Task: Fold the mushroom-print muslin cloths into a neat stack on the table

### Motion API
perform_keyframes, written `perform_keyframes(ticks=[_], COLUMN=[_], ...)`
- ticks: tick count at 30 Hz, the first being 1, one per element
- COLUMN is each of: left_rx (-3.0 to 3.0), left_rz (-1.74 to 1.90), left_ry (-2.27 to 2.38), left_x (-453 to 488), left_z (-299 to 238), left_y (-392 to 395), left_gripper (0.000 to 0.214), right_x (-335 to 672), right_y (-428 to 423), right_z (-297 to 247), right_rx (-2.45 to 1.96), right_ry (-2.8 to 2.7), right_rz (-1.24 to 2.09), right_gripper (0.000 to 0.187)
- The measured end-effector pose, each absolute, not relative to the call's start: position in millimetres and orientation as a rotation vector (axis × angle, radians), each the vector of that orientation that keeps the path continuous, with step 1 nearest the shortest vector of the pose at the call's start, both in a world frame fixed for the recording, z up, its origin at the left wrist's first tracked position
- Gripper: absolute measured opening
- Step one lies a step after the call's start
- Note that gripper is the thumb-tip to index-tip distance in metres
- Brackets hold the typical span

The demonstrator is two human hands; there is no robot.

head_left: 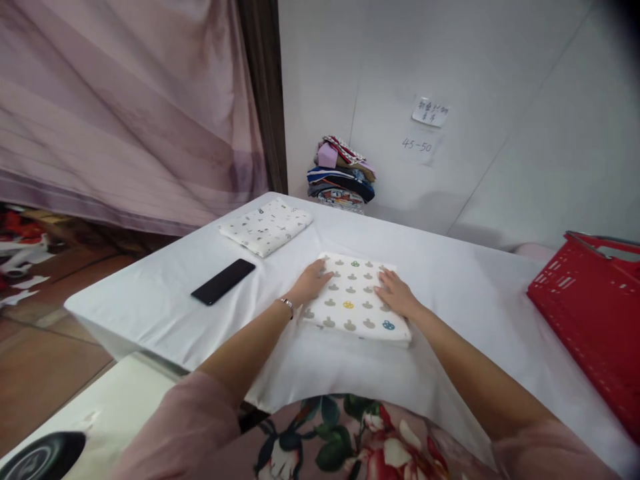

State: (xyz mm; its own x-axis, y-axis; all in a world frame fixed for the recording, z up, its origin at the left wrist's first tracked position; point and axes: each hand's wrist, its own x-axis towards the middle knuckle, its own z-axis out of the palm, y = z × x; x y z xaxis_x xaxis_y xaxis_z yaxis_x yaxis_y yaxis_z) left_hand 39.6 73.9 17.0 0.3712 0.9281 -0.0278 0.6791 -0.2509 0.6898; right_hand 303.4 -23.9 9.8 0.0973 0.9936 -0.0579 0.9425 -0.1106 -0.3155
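Note:
A folded white cloth (350, 297) with a grey, yellow, green and blue print lies flat on the white-covered table (450, 267) before me. My left hand (311, 283) rests on its left side, fingers stretched out and pointing away from me. On the cloth's right side lies my right hand (397, 293), palm down with its fingers spread. Neither hand grips anything. Farther off to the left is a second folded white cloth (267, 227) with a small dark print, apart from both hands.
A black phone (223, 281) lies left of my left hand. At the table's right end stands a red plastic basket (595, 320). Behind the far edge rises a pile of folded fabrics (343, 175) against the wall. A pink curtain (125, 100) hangs at the left.

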Motion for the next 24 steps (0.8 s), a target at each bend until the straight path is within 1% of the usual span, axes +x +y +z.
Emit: perform_keyframes(ticks=[5,7,9,12,14,16,19,21,24], left_rx=[1.836,1.853,1.881,2.032,2.111,2.108,2.082,2.068,2.039], left_rz=[0.351,0.305,0.325,0.375,0.351,0.301,0.256,0.253,0.252], left_ry=[1.599,1.588,1.556,1.504,1.533,1.544,1.548,1.566,1.639], left_x=[17.5,21.8,30.2,42.6,47.7,49.7,47.2,41.9,30.0], left_z=[18.6,25.8,36.0,50.9,55.9,55.2,47.1,41.1,34.9], left_y=[44.0,44.4,56.5,91.4,116.9,136.5,149.3,149.2,143.6], left_gripper=[0.064,0.06,0.054,0.051,0.054,0.055,0.053,0.056,0.067], right_x=[315.3,312.1,304.0,288.9,281.9,279.9,285.6,291.9,300.6], right_y=[-49.8,-53.7,-57.3,-66.4,-72.7,-75.0,-63.4,-44.2,-4.0], right_z=[-6.0,-8.2,-7.4,-1.8,5.2,14.6,29.6,36.9,41.4], right_rx=[-2.186,-2.177,-2.199,-2.251,-2.262,-2.263,-2.237,-2.178,-2.159], right_ry=[-1.707,-1.672,-1.642,-1.639,-1.714,-1.819,-1.894,-1.913,-1.902], right_rz=[0.443,0.462,0.458,0.427,0.415,0.365,0.177,0.093,0.149], right_gripper=[0.059,0.058,0.057,0.059,0.06,0.056,0.049,0.048,0.05])
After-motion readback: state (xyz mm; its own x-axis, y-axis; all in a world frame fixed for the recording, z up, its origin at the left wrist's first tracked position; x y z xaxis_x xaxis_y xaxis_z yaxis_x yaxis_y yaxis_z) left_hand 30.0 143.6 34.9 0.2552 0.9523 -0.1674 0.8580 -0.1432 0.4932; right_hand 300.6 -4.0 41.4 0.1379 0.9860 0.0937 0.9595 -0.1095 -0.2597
